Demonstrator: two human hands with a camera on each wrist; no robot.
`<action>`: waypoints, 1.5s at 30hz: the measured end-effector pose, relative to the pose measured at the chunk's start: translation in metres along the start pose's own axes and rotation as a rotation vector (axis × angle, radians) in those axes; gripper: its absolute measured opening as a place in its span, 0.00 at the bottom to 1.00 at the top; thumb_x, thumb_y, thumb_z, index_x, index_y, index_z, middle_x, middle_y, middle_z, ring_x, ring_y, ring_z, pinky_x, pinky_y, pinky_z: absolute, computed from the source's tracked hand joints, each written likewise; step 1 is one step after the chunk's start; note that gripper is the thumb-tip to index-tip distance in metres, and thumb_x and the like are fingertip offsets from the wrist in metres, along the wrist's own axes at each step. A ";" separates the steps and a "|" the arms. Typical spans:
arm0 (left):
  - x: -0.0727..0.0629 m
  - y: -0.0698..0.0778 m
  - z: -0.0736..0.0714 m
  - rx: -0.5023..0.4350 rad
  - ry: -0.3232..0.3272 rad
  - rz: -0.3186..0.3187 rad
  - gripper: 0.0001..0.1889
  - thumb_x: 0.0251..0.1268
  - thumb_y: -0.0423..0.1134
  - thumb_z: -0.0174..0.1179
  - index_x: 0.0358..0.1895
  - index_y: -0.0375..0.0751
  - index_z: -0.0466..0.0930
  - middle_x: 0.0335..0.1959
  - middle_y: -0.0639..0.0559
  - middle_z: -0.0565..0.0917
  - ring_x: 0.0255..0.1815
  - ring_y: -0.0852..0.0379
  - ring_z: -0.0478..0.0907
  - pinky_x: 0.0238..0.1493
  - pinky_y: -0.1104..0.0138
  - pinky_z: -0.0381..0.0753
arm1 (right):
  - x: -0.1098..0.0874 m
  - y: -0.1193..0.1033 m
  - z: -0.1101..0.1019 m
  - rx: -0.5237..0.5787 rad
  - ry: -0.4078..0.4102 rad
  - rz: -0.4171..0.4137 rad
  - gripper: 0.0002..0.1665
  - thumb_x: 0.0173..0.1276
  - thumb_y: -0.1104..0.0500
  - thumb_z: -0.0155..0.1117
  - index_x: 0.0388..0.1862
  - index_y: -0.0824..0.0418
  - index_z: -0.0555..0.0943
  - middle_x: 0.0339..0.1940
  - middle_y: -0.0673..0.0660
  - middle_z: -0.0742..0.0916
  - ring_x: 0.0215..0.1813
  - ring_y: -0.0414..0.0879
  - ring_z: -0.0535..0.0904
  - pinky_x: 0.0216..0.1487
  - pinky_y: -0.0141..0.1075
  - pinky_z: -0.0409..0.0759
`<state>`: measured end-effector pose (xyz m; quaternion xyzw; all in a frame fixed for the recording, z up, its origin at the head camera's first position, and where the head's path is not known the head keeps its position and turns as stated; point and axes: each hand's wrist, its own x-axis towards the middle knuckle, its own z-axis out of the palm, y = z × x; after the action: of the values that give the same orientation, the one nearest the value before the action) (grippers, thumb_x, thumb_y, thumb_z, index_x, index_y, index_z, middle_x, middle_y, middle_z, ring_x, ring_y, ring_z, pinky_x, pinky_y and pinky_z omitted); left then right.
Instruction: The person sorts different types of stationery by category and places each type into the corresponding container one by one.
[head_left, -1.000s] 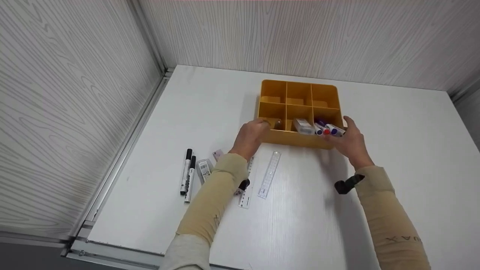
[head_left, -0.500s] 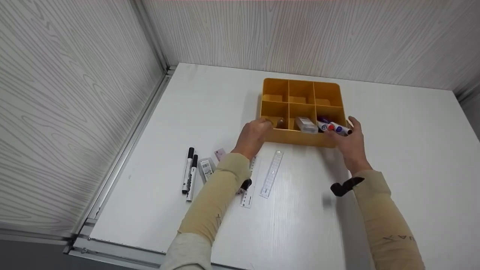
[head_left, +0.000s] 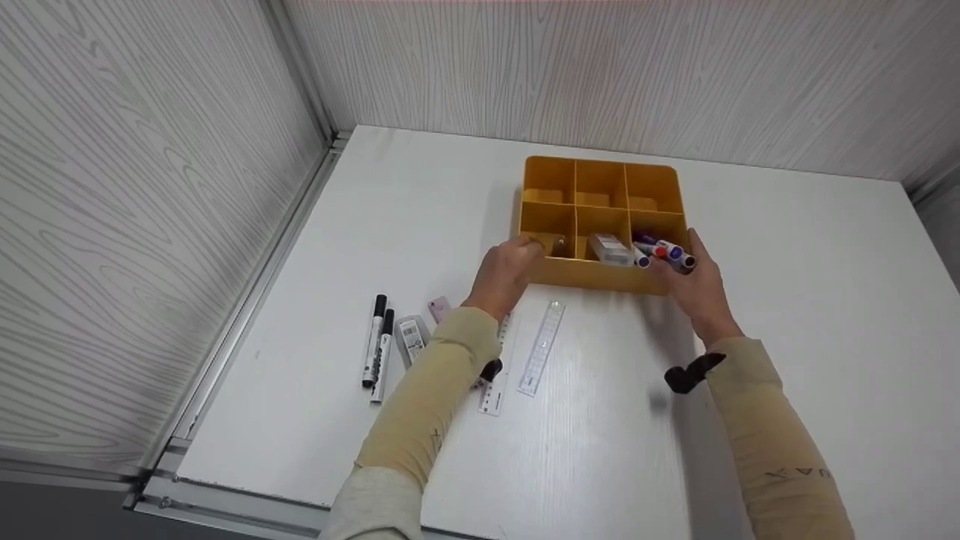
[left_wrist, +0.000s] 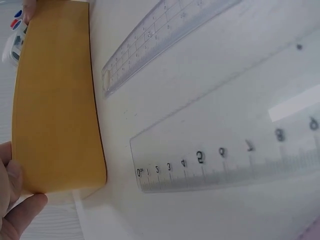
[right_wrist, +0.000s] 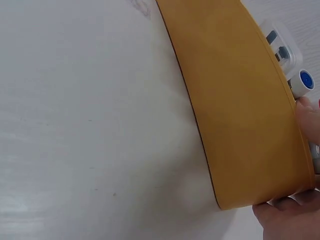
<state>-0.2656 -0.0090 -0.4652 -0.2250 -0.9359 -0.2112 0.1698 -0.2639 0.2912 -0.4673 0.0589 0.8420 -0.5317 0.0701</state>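
Note:
A yellow organizer box [head_left: 596, 276] with two rows of compartments stands on the white table. My left hand [head_left: 504, 276] grips its near left corner; thumb and fingers bend round that corner in the left wrist view. At the near right corner my right hand [head_left: 701, 289] holds the box, its thumb over the front rim beside the markers [head_left: 661, 250] and its other fingers along the side wall. Those markers lean in the near right compartment, with white, red and blue ends showing. A clear plastic case [head_left: 611, 250] sits in the near middle compartment. Something dark [head_left: 559, 246] lies in the near left one.
Two black-capped markers [head_left: 379, 349] lie at the left, beside a clear case [head_left: 412, 337]. A clear ruler [head_left: 541, 349] lies in front of the box. Another ruler [head_left: 491, 397] and a pink item [head_left: 439, 307] are partly under my left forearm. Panels wall the back and left.
The markers in the near right compartment have shifted and tilted against one another by my right hand. The left hand keeps its grip, and the box stays almost in place.

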 end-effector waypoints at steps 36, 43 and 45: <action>-0.044 0.038 -0.019 0.051 -0.352 -0.022 0.19 0.66 0.49 0.64 0.51 0.39 0.80 0.43 0.49 0.83 0.40 0.55 0.80 0.44 0.66 0.83 | 0.003 -0.004 -0.001 -0.087 -0.005 -0.005 0.62 0.66 0.32 0.59 0.82 0.49 0.32 0.83 0.59 0.52 0.82 0.54 0.51 0.80 0.50 0.51; -0.060 0.054 -0.001 0.210 -0.463 -0.181 0.35 0.52 0.63 0.68 0.49 0.33 0.81 0.36 0.44 0.84 0.36 0.49 0.84 0.36 0.58 0.84 | 0.003 -0.005 0.000 -0.071 -0.002 -0.014 0.61 0.67 0.35 0.59 0.82 0.49 0.32 0.83 0.59 0.53 0.82 0.54 0.52 0.80 0.50 0.52; -0.062 0.056 0.001 0.224 -0.471 -0.193 0.33 0.52 0.64 0.68 0.46 0.34 0.82 0.34 0.45 0.84 0.35 0.50 0.83 0.34 0.58 0.84 | 0.002 -0.004 0.000 -0.072 0.006 -0.028 0.60 0.68 0.36 0.59 0.82 0.51 0.33 0.83 0.61 0.53 0.82 0.55 0.52 0.80 0.50 0.53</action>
<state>-0.1861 0.0146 -0.4736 -0.1577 -0.9842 -0.0635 -0.0495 -0.2669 0.2898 -0.4640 0.0461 0.8614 -0.5020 0.0623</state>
